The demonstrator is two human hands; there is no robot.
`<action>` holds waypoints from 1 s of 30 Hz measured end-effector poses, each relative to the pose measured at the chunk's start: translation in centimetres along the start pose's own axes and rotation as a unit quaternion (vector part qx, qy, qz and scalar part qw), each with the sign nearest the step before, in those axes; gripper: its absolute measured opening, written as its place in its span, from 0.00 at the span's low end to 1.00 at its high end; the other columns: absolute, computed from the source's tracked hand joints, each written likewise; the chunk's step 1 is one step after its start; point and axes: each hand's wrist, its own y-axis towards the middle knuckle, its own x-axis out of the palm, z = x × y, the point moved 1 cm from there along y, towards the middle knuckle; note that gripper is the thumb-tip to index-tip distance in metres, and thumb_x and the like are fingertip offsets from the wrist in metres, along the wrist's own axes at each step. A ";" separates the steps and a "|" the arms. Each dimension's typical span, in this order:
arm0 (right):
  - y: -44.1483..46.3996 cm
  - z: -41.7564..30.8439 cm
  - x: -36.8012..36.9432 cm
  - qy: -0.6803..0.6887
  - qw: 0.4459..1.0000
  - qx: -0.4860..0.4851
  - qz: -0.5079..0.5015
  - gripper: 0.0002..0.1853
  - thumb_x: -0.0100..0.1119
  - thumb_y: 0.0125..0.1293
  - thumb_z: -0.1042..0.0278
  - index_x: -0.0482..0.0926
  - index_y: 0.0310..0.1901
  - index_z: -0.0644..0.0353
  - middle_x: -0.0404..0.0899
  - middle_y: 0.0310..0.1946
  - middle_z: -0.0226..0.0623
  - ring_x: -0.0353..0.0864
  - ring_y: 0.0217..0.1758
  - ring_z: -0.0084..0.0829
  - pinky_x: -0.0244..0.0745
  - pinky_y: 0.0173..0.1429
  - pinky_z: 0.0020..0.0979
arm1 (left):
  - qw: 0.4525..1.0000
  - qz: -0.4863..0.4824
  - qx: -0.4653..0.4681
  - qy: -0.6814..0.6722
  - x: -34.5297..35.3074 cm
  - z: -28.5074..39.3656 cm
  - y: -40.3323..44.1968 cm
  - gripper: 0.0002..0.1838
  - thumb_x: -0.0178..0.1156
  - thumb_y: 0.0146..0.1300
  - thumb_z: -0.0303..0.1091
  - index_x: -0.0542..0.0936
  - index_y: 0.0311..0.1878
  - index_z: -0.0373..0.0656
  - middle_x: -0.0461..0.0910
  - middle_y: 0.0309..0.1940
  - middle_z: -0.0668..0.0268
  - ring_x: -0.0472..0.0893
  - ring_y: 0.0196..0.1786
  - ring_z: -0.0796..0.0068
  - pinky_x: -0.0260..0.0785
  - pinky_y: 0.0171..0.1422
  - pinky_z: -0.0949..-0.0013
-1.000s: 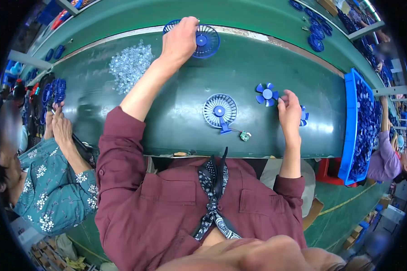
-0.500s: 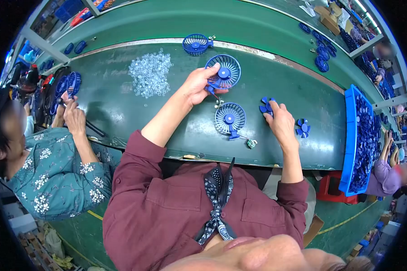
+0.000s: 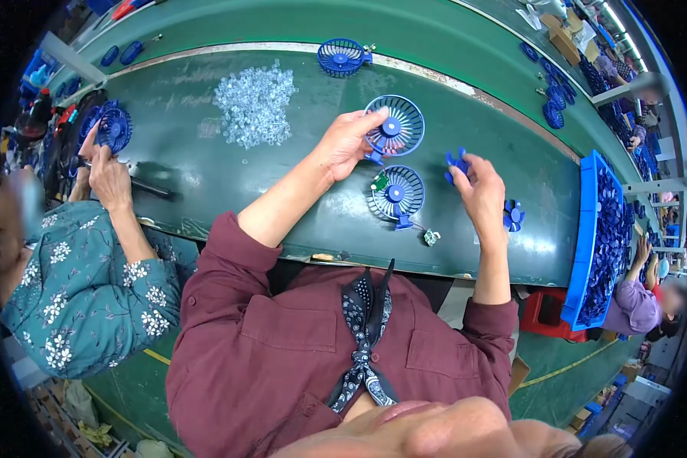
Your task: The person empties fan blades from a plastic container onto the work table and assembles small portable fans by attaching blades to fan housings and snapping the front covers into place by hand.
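Note:
My left hand [image 3: 351, 145] is closed on a round blue fan housing [image 3: 406, 126], thumb laid over its rim near the hub. A small green circuit board [image 3: 379, 182] dangles below it, over a second blue fan housing [image 3: 395, 200] lying on the green table [image 3: 305, 221]. That second housing has its own wired circuit board [image 3: 431, 237]. To the right, my right hand [image 3: 482, 195] pinches a blue fan blade [image 3: 456, 166], seen partly behind the fingers. Another fan blade [image 3: 514, 216] lies on the table just right of that wrist.
A pile of small clear pieces [image 3: 256, 103] lies left of centre. Another fan housing [image 3: 341, 57] sits at the far edge by the green belt [image 3: 404, 27]. A blue bin [image 3: 588, 229] full of blades stands right. A co-worker [image 3: 91, 282] handles fan parts at left.
My right hand has lifted the fan blade from the table. My left hand and its housing have shifted slightly right, and the hanging circuit board now shows its green face.

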 end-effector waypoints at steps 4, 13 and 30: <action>0.1 -6.7 -1.0 0.087 0.988 -0.120 0.053 0.18 0.70 0.55 0.64 0.80 0.48 0.55 0.77 0.34 0.38 0.80 0.31 0.37 0.76 0.35 0.36 | 0.999 -0.027 0.032 0.017 1.5 0.6 -1.1 0.21 0.55 0.71 0.50 0.78 0.46 0.39 0.83 0.40 0.63 0.83 0.40 0.75 0.78 0.46 0.68; 2.2 -10.4 2.0 -0.004 0.974 -0.210 0.081 0.17 0.68 0.55 0.68 0.79 0.47 0.53 0.75 0.35 0.36 0.80 0.35 0.39 0.76 0.35 0.38 | 0.994 -0.011 0.089 0.069 2.4 0.3 -2.2 0.15 0.62 0.67 0.42 0.78 0.48 0.40 0.79 0.36 0.71 0.76 0.36 0.86 0.70 0.38 0.79; 5.1 -4.7 3.8 0.454 0.861 0.111 -0.202 0.14 0.73 0.55 0.63 0.80 0.36 0.62 0.78 0.25 0.27 0.71 0.23 0.16 0.64 0.26 0.20 | 0.894 0.060 0.196 0.398 1.8 0.4 0.0 0.18 0.64 0.63 0.34 0.77 0.51 0.31 0.82 0.39 0.63 0.78 0.43 0.79 0.73 0.49 0.72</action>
